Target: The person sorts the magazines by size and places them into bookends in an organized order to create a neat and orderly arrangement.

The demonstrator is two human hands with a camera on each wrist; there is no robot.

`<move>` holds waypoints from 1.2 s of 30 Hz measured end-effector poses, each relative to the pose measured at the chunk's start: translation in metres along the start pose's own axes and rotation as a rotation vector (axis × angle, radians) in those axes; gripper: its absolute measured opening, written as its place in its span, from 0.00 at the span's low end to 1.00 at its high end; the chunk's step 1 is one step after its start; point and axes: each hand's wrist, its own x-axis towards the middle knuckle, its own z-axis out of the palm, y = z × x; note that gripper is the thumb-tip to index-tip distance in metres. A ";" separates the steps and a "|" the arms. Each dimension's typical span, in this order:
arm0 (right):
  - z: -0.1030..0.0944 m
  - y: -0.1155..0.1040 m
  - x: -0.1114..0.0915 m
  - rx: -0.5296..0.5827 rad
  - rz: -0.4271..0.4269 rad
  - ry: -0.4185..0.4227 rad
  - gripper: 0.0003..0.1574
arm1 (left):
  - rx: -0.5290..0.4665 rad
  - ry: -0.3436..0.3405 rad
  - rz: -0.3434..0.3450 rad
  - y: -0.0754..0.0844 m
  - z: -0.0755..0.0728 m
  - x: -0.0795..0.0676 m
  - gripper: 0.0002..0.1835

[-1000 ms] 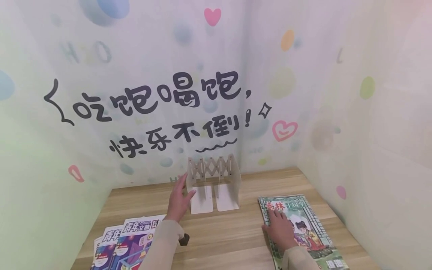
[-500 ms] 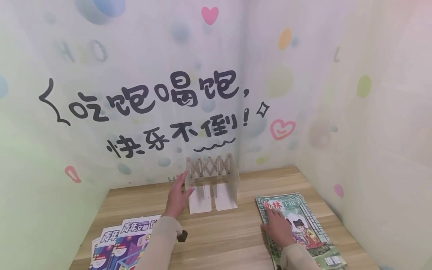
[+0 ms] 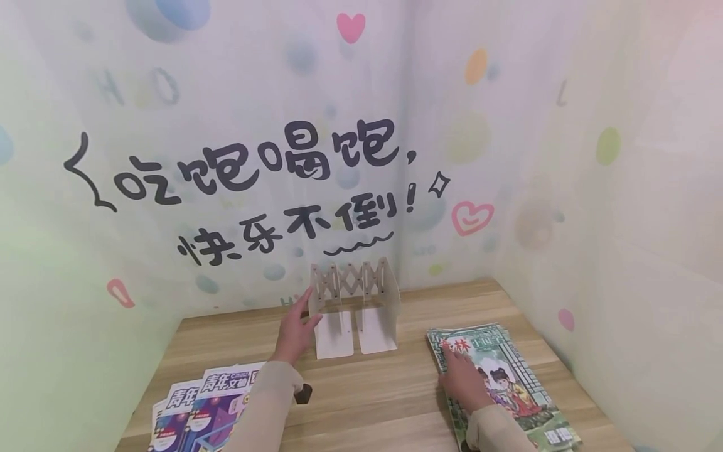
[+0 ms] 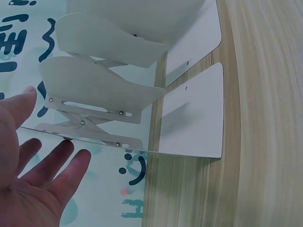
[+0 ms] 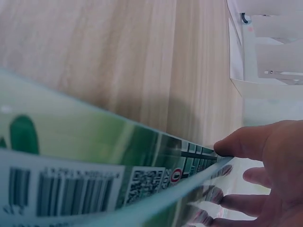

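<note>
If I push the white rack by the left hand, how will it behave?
Pushed sideways, the white rack may fold or stretch: scissor links join its panels. Tipping seems unlikely, since base plates lie flat on the table. The thin panels suggest it is probably light for its size.

Wall (image 3: 243,75): pale, printed with coloured spots. Lettering (image 3: 307,150): black, two lines of Chinese characters, wavy line beneath. Heart (image 3: 351,27): solid pink, high up. Outlined heart (image 3: 472,218): pink, lower, further right. Orange oval (image 3: 476,66): above outlined heart. Table (image 3: 361,395): wood-grain top. Magazines (image 3: 211,408): purple covers, overlapping, on table, at left.
</note>
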 end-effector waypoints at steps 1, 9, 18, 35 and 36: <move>-0.001 -0.001 0.000 0.000 0.002 0.000 0.42 | -0.010 -0.005 -0.012 -0.001 0.000 0.000 0.37; -0.004 -0.007 -0.001 -0.028 0.024 -0.001 0.40 | -0.044 -0.019 -0.034 -0.004 -0.003 0.004 0.37; -0.001 -0.010 -0.002 -0.055 0.013 0.044 0.25 | -0.051 -0.052 -0.027 -0.008 -0.006 0.005 0.37; 0.015 0.002 -0.012 0.048 -0.078 0.264 0.25 | -0.108 -0.062 -0.034 -0.005 -0.007 0.006 0.36; 0.015 0.003 -0.012 0.057 -0.083 0.272 0.25 | -0.109 -0.062 -0.035 -0.006 -0.007 0.006 0.36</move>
